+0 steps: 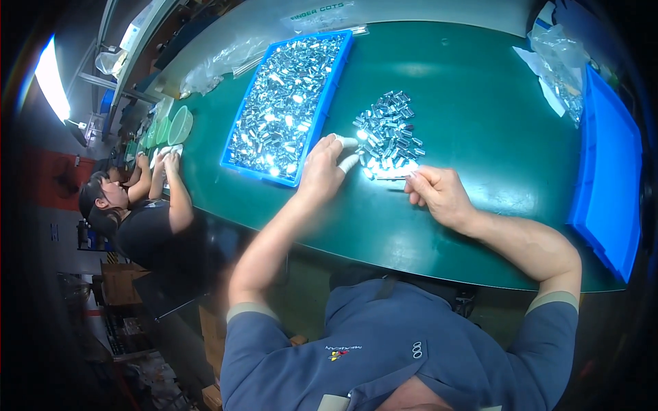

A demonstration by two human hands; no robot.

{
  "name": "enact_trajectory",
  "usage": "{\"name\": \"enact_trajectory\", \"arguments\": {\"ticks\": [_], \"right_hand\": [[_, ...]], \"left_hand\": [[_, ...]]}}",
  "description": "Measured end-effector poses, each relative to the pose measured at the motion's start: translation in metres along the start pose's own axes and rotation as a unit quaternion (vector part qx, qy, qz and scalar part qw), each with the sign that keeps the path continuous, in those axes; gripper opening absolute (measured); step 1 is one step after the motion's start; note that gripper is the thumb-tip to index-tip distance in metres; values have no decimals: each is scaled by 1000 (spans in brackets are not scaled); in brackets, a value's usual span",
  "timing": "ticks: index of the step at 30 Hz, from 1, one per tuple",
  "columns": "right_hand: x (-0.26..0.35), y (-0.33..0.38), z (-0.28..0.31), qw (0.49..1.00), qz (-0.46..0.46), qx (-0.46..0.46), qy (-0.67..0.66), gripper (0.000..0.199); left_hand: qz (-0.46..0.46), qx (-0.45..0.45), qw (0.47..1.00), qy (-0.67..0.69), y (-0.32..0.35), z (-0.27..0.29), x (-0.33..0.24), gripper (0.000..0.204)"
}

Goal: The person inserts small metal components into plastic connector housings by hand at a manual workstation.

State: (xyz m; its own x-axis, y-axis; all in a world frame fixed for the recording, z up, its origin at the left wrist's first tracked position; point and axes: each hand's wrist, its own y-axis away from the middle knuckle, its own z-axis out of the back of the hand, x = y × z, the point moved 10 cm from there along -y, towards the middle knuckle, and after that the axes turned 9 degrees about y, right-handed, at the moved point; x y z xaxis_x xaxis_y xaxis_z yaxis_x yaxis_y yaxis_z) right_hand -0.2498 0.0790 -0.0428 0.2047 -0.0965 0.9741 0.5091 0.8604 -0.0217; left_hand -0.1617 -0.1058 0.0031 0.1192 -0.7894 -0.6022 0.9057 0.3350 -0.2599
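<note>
A loose pile of small shiny metal cylinders [391, 127] lies on the green tabletop in front of me. My left hand [325, 168] is at the pile's near left edge, thumb and forefinger apart, with white covers on the fingertips and nothing seen between them. At the near right edge, my right hand [439, 195] is closed in a pinch. A thin bright strip by its fingertips runs along the pile's near edge; glare hides what it is. Left of the pile, a blue tray [327, 96] holds a great many similar metal pieces.
An empty-looking blue tray [606, 185] stands at the right edge of the green table [473, 82]. Clear plastic bags [558, 51] lie at the far right, more [223, 61] behind the full tray. Co-workers [147, 205] work at the left beside green bowls [180, 125].
</note>
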Motion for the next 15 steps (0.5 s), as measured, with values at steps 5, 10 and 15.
{"name": "enact_trajectory", "arguments": {"ticks": [5,10,15], "right_hand": [[0,2,0,1000,-15,14,-6,36],[0,4,-4,999,-19,29,-3,34],[0,3,-1,999,-18,20,-18,33]], "left_hand": [[-39,-17,999,-8,8,0,-10,28],[-67,-23,997,-35,11,0,-20,30],[21,-2,996,91,16,-3,-9,26]]}}
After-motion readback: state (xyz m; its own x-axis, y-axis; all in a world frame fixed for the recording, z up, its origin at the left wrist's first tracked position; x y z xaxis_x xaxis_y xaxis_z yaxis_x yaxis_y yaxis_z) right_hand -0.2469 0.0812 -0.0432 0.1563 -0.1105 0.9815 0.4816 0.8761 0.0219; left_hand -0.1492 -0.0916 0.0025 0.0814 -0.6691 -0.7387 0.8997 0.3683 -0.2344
